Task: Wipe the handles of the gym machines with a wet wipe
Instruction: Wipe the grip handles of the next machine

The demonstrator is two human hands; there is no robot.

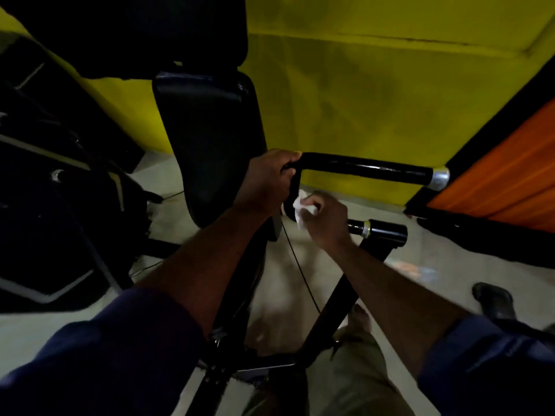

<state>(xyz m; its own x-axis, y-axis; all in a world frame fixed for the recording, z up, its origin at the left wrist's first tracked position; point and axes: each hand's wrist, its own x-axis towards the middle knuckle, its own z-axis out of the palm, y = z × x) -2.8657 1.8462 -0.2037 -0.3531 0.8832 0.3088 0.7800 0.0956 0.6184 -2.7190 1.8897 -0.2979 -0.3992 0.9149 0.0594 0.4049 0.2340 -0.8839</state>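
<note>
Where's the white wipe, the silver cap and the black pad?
white wipe point(299, 205), head view, its crumpled middle.
silver cap point(439, 178), head view, its shiny side.
black pad point(210, 139), head view, middle of the cushion.

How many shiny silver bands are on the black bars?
2. The upper band caps the right end of the long handle; the lower band rings the short bar beside the right hand. Others may be hidden.

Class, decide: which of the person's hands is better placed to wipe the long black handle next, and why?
The right hand: it holds the wet wipe against the curve just below the handle. The left hand grips the handle's bend and holds no wipe.
</note>
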